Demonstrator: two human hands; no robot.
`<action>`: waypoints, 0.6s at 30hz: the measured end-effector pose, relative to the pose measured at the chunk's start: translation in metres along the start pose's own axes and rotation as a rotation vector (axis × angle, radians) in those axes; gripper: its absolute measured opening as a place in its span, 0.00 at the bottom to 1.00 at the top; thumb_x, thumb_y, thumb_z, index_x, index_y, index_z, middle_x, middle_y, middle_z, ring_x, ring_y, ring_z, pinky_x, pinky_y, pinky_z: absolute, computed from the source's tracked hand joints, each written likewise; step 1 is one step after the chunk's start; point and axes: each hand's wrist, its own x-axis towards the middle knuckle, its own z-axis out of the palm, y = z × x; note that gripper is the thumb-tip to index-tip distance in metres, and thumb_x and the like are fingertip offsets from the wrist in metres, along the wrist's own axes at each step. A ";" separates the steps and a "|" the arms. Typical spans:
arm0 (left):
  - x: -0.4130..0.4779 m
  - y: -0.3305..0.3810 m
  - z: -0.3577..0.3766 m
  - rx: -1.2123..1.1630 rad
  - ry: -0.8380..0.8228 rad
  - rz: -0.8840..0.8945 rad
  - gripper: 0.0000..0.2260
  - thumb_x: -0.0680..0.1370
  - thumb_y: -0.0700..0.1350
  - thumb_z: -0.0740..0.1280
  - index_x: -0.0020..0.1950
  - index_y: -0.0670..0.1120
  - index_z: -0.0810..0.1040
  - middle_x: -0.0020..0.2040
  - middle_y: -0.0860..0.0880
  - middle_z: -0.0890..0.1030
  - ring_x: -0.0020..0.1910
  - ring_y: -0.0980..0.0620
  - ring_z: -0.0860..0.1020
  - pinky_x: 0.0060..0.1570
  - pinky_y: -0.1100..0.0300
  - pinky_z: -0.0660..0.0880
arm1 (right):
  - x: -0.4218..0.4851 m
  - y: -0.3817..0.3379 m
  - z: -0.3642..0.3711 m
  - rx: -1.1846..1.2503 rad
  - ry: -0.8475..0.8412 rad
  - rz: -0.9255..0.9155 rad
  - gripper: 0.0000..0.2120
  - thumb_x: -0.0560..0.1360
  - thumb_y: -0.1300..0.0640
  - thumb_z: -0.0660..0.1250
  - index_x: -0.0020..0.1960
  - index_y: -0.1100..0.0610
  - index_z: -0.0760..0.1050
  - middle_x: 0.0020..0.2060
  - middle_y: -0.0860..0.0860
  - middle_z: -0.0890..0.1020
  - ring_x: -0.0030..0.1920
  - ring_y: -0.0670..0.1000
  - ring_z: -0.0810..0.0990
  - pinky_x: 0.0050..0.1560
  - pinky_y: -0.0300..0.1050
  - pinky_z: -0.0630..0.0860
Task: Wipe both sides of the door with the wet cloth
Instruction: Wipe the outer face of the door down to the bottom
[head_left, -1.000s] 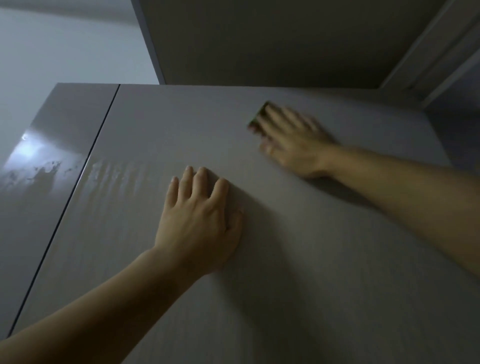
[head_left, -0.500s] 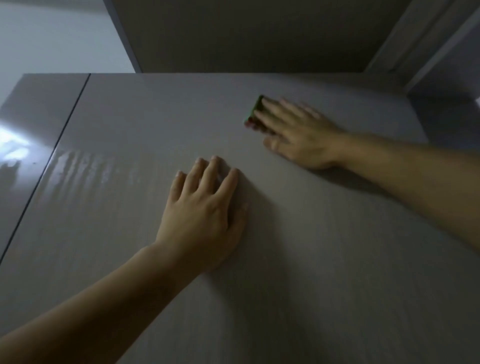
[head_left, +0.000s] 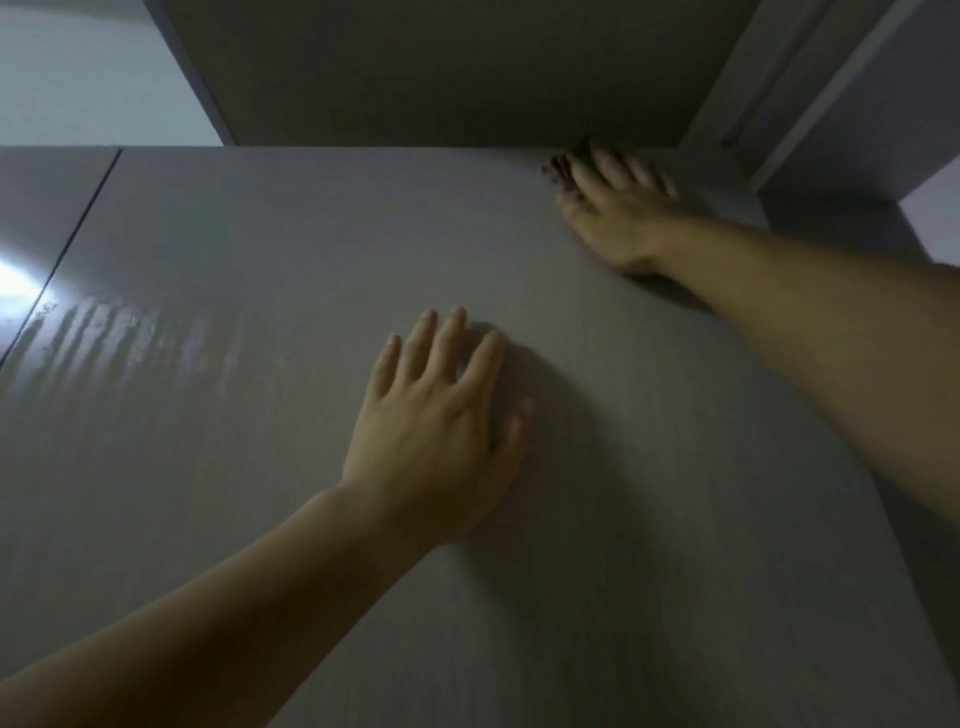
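With wet streaks left of the flat, empty left hand (head_left: 436, 431), the right hand (head_left: 618, 208) presses the cloth (head_left: 558, 169) under flattened fingers at the door (head_left: 260, 467) top; its other side probably remains.

The flat grey door panel (head_left: 322, 249) looks smooth and faintly glossy — wet streaks shine at its left. The neighbouring grey panel (head_left: 36, 218) on the far left is glossier — it mirrors a bright light.
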 end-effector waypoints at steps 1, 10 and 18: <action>0.002 0.008 0.002 -0.004 -0.004 0.013 0.33 0.81 0.66 0.40 0.83 0.53 0.49 0.84 0.46 0.49 0.83 0.45 0.44 0.81 0.46 0.42 | -0.002 -0.003 0.002 0.005 0.012 0.005 0.33 0.83 0.34 0.41 0.83 0.45 0.40 0.83 0.48 0.41 0.83 0.55 0.41 0.80 0.56 0.39; 0.005 0.037 0.011 0.077 -0.054 0.005 0.34 0.80 0.66 0.38 0.82 0.51 0.50 0.83 0.41 0.49 0.83 0.40 0.46 0.81 0.43 0.45 | -0.003 0.043 -0.006 0.021 -0.026 -0.025 0.32 0.83 0.34 0.39 0.83 0.45 0.39 0.83 0.48 0.39 0.82 0.55 0.39 0.79 0.57 0.39; 0.007 0.044 0.018 0.121 -0.056 -0.027 0.36 0.80 0.68 0.38 0.83 0.49 0.48 0.83 0.39 0.47 0.82 0.38 0.44 0.80 0.40 0.45 | -0.056 0.067 0.024 -0.075 0.006 -0.291 0.40 0.75 0.27 0.34 0.82 0.43 0.37 0.82 0.44 0.38 0.82 0.50 0.38 0.79 0.53 0.39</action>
